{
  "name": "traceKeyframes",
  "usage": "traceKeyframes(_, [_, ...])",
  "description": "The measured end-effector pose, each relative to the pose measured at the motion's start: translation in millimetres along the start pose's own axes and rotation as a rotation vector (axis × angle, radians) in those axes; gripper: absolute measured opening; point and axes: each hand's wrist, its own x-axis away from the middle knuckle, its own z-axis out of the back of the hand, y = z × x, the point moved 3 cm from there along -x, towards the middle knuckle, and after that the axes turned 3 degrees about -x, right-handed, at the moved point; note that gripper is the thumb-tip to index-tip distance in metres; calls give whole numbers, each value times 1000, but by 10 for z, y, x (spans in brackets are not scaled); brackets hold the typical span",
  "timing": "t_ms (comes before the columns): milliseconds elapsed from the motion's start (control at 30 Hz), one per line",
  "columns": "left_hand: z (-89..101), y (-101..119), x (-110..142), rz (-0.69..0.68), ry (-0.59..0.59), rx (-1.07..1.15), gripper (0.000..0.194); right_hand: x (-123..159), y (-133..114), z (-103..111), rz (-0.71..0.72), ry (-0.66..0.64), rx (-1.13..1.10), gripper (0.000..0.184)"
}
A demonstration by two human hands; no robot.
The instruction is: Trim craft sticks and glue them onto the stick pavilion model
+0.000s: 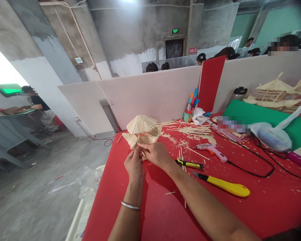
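A small pavilion model (141, 124) built of thin wooden sticks, with two tiers of roof, stands near the far left of the red table (120, 187). My left hand (134, 164) is at its near side, fingers pinched together below the lower roof; whatever is between them is too small to make out. My right hand (154, 153) reaches in from the right with its fingers bent against the lower roof's front edge, touching the model. The fingertips of both hands nearly meet there. My hands hide the model's lower front part.
Right of my hands lie a small yellow-black cutter (190, 164), a big yellow utility knife (222, 185) and a pink glue gun (212, 150) with a black cord. Loose sticks (193, 130) and shavings spread behind them. A white partition (150, 100) borders the table's back.
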Motion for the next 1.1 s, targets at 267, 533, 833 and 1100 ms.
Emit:
traceKeyframes(267, [-1,-10,16,-37,22,22,32,12,-25,19,9,-27,9,37])
traceKeyframes(533, [98,-14,129,-179,60,-21,20,62,-99,154,-18,43,-178,32])
traceKeyframes(833, [-57,-33,342,-280,-279,-165,22,357,174,352,-78,201,-761,26])
traceKeyframes(1100, [-257,-327,616,105,-607,-155,35,1052,567,462,-242,164,-638,37])
